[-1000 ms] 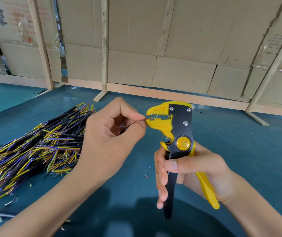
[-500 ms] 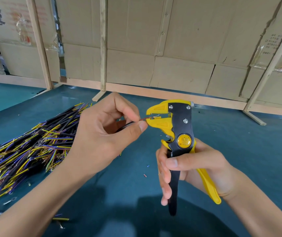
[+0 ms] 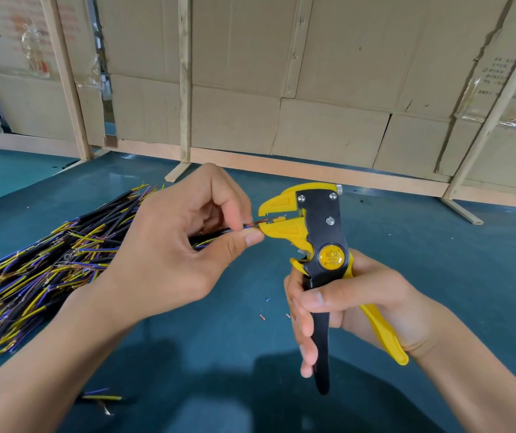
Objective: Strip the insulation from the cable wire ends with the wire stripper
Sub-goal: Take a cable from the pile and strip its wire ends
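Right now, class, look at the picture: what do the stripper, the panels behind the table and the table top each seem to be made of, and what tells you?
Stripper: yellow moulded plastic over matt black plates, probably metal, with shiny rivets.
Panels: brown cardboard, dull, with creases, seams and torn edges.
Table top: dark teal, matt, perhaps a mat or felt; the weave is too fine to tell.

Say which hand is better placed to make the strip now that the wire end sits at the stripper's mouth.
Right. The right hand already wraps both handles of the wire stripper, so it can squeeze. The left hand is busy pinching the cable at the tool's mouth.
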The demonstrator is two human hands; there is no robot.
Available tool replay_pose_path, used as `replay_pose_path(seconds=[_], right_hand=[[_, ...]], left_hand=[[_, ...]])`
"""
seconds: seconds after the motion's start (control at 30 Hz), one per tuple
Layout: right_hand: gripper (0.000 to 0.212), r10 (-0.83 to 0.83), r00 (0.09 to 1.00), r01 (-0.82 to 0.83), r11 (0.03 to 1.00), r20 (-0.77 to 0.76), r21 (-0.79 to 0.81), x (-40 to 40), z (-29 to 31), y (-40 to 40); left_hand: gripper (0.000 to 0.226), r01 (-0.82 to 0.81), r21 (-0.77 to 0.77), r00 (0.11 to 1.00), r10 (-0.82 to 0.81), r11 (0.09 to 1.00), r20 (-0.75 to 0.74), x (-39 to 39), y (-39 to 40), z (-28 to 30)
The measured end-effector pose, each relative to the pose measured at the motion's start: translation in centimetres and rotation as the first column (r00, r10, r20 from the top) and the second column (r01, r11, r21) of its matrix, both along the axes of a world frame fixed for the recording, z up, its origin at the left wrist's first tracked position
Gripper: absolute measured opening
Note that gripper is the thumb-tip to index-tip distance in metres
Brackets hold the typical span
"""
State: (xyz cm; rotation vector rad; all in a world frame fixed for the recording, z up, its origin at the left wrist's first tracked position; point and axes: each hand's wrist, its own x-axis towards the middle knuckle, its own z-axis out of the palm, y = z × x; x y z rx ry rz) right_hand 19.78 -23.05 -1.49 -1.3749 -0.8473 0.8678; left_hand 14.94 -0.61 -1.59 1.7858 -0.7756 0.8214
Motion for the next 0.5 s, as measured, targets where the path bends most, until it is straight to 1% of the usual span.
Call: replay_pose_path(seconds=[0.13,0.23,0.4,0.5], right_hand=[[0.012,0.009,0.999,-0.009,1.0,-0.03,0.002,-0.04,0.14,-0.1],[0.012,-0.003,0.999,0.004,1.0,-0.035,0.012,-0.09,0.22,-0.1],[0.014,-0.01,0.999,0.01,1.0,-0.036,0.026,-0.27,0.23,0.03],[0.015,-0.009,0.999,0.011,1.0,-0.044,0.029,-0.25,0.18,0.06]], left_hand=[[0.024,-0.088,0.045,0.995,0.086,0.995,0.051,0.14,0.07,-0.12],[0.027,-0.147,0.041,0.985,0.143,0.988,0.092,0.19,-0.12,-0.14],[0.032,-0.161,0.008,0.98,0.159,0.987,0.121,0.21,-0.3,-0.01],[0.024,-0.172,0.009,0.978,0.17,0.985,0.122,0.13,-0.4,0.03]])
